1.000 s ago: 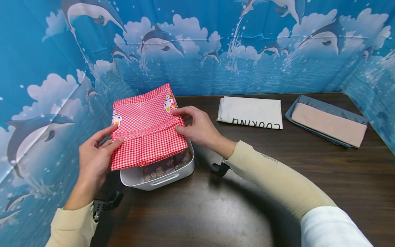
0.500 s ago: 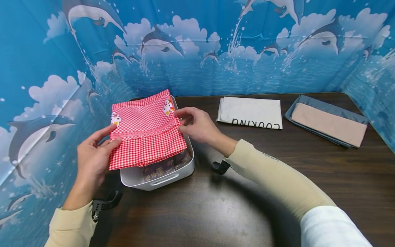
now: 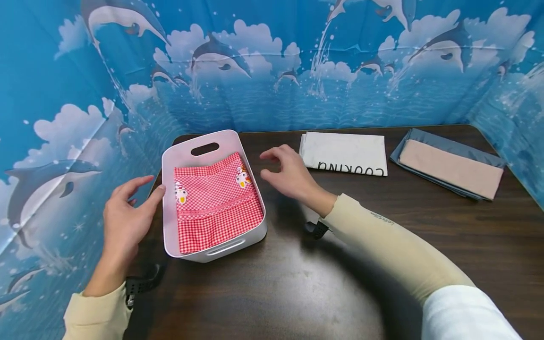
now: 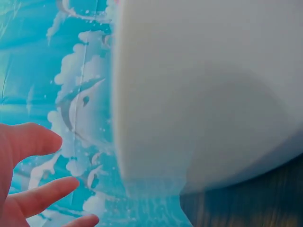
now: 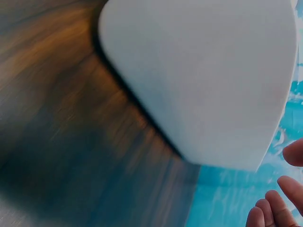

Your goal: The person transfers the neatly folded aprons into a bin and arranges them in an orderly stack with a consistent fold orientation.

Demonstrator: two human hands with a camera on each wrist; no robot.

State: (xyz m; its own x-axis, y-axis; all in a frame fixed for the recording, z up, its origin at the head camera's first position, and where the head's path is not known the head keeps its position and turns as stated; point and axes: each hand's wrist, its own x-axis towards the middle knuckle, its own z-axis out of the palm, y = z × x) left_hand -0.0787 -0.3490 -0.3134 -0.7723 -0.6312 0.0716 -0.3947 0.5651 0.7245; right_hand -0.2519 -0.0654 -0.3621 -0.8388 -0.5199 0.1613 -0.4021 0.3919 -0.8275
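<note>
A folded red-and-white checked cloth [image 3: 212, 208] with a cartoon rabbit at each side lies inside a white plastic bin [image 3: 170, 236] with handle slots. My left hand [image 3: 129, 212] is just left of the bin, thumb and fingers spread, holding nothing. To the bin's right hovers my right hand [image 3: 291, 174], its fingers loosely bent and apart from the cloth. In the left wrist view the bin's side wall [image 4: 203, 85] fills much of the picture, and the fingers stay clear of it. The right wrist view shows the bin's other side [image 5: 203, 80] with nothing between thumb and fingers.
A folded white cloth [image 3: 344, 151] with black lettering lies at the back of the dark wooden table [image 3: 276, 293]. Right of it is a folded grey-blue and pink cloth [image 3: 452, 165]. A blue dolphin-print curtain [image 3: 263, 94] surrounds the back and left.
The checked cloth, pinched by both hands over the bin earlier, has been let go and now lies down inside it. My right hand has moved away to the right.
</note>
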